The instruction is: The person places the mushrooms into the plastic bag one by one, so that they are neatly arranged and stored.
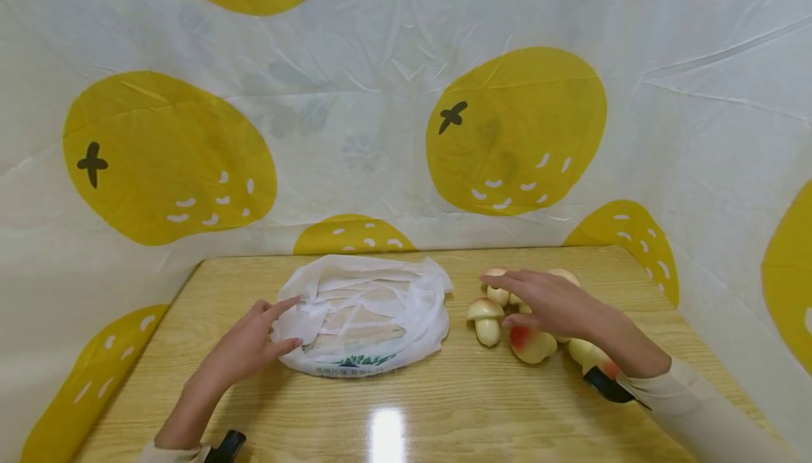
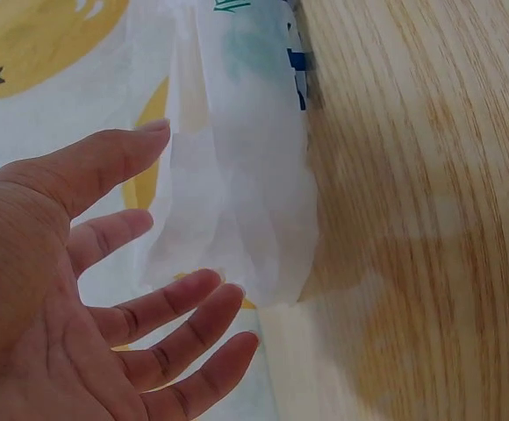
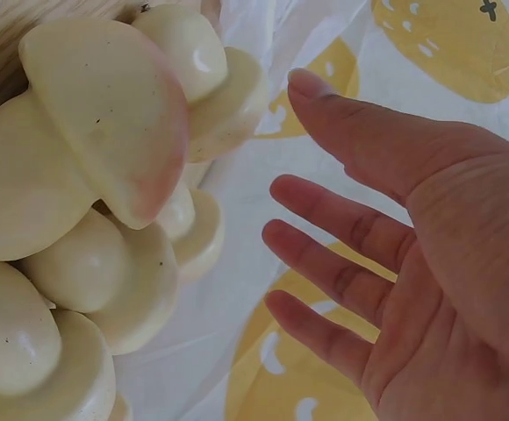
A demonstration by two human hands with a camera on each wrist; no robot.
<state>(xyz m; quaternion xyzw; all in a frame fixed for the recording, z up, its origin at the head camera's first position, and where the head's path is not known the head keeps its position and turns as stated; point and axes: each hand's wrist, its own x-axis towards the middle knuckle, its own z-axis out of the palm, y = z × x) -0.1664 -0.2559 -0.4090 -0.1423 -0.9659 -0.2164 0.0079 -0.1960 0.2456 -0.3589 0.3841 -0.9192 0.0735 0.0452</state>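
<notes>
A white plastic bag (image 1: 425,311) with green print lies spread open on the wooden table, its edges folded outward. My left hand (image 1: 244,347) is at the bag's left side, thumb and fingers apart; in the left wrist view the fingers look loosely bent, with nothing held, beside the bag (image 2: 259,175). Several cream model mushrooms with reddish caps lie in a cluster on the right; one mushroom (image 1: 486,320) stands at its left edge. Over this cluster hovers my right hand (image 1: 558,304), partly covering it. In the right wrist view its fingers are spread apart from the nearest mushroom (image 3: 105,114).
The wooden table (image 1: 304,421) ends at a white cloth (image 1: 355,146) printed with big yellow fruit, which hangs behind and on both sides. Light reflects off the table's front. Each wrist wears a black band (image 1: 609,384).
</notes>
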